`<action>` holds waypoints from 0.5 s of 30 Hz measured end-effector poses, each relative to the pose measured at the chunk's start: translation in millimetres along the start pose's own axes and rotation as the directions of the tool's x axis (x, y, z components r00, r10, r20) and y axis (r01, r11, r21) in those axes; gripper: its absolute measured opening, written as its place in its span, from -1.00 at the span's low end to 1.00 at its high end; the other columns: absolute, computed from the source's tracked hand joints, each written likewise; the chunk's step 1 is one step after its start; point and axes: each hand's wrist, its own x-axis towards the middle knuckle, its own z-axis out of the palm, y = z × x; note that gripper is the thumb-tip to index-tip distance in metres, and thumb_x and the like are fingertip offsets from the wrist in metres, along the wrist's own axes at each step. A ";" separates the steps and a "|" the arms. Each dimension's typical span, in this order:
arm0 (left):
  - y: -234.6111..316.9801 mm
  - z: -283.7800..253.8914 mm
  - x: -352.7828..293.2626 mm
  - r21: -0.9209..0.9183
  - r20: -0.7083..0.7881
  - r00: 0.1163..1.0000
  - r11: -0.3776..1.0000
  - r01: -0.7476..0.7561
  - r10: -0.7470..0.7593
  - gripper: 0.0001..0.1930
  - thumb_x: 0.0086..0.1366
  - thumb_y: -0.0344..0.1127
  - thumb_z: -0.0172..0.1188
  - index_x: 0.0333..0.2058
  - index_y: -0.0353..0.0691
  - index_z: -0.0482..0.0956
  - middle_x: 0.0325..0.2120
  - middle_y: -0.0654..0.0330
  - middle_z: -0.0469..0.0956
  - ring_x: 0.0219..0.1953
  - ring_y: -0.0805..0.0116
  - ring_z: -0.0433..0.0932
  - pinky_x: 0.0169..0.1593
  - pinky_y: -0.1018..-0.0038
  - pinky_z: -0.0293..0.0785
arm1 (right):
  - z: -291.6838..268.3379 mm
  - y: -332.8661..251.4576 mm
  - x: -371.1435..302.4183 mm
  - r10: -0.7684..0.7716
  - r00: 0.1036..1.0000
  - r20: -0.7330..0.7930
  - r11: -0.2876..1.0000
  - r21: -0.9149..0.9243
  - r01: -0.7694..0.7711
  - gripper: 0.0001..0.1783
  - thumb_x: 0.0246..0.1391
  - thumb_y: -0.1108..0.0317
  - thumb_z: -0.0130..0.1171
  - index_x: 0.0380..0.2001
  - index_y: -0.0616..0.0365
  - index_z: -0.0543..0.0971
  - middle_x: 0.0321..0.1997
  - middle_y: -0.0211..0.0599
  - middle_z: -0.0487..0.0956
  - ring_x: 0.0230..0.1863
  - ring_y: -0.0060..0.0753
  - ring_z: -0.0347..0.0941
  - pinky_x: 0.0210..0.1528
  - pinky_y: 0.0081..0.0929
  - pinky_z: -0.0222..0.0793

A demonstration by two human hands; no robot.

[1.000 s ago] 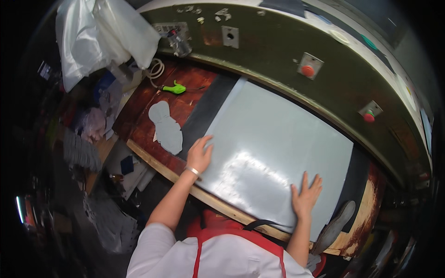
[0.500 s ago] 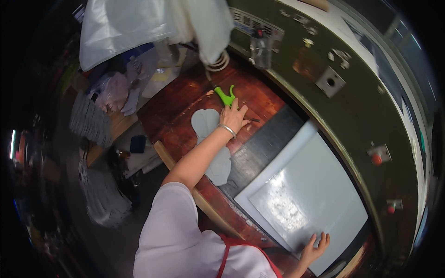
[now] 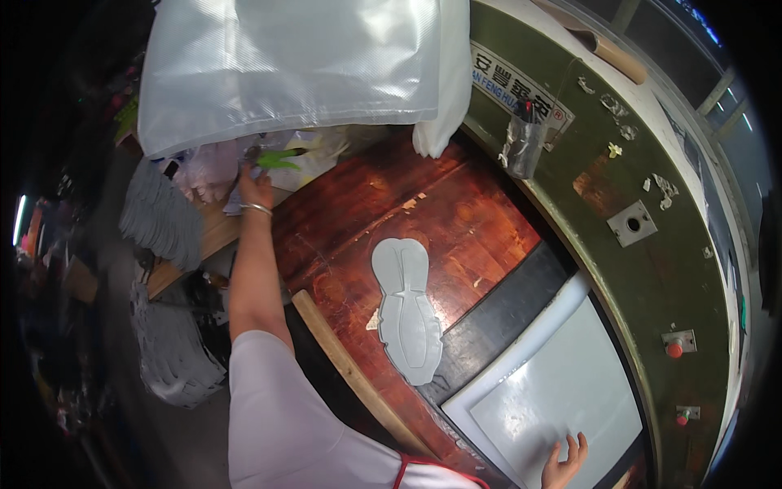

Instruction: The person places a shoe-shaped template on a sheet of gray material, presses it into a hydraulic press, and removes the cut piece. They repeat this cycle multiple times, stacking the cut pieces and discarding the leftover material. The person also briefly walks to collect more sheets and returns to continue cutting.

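Left hand [image 3: 257, 187]: upper left, fingers closed around a green trigger-handled tool [image 3: 281, 159]. Right hand [image 3: 564, 466]: lower right, unclenched, fingers loosely bent, over a glossy grey sheet [image 3: 570, 383]; contact cannot be told. Grey shoe-shaped piece [image 3: 411, 330]: centre, flat on a red-brown board [image 3: 342, 224], beside a black strip [image 3: 509, 301]. Translucent plastic [image 3: 301, 69]: hanging, top left. Dark green machine panel [image 3: 586, 204]: right, with red buttons [image 3: 674, 349].

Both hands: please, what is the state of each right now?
Left hand: closed, holding the green air gun.
Right hand: open, holding nothing visible, over grey sheet.
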 end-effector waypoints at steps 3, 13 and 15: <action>-6.1 -6.1 -8.2 0.357 -0.054 0.998 0.933 0.045 -0.027 -0.53 0.29 -0.12 0.17 0.06 -0.26 0.36 -0.09 0.15 0.45 -0.06 0.29 0.45 0.00 0.42 0.39 | -1.2 0.6 -7.5 -0.050 0.998 0.049 0.997 -0.063 0.053 -0.61 0.05 0.26 0.25 -0.04 0.14 0.56 0.04 0.08 0.50 0.03 0.07 0.45 0.09 -0.12 0.37; -73.9 7.8 -337.1 0.554 0.813 0.365 0.410 -0.725 -0.453 -0.73 0.30 -0.46 0.07 -0.04 -0.41 0.48 -0.08 -0.01 0.53 0.01 0.17 0.48 0.13 0.30 0.35 | 8.4 25.1 -78.1 0.283 0.953 -0.107 0.952 0.154 -0.265 -0.62 -0.10 0.38 0.27 -0.15 0.26 0.55 -0.10 -0.03 0.51 -0.01 0.03 0.40 0.04 -0.22 0.36; -82.1 4.6 -411.7 0.072 0.905 -0.147 0.484 -0.872 -0.400 -0.58 0.21 -0.36 0.13 0.04 -0.41 0.42 0.00 -0.10 0.46 0.10 -0.10 0.39 0.22 0.13 0.22 | 3.9 35.5 -98.2 0.352 0.926 -0.132 0.932 0.141 -0.334 -0.54 -0.08 0.38 0.25 -0.05 0.23 0.48 -0.08 -0.02 0.50 0.03 0.04 0.36 0.06 -0.19 0.34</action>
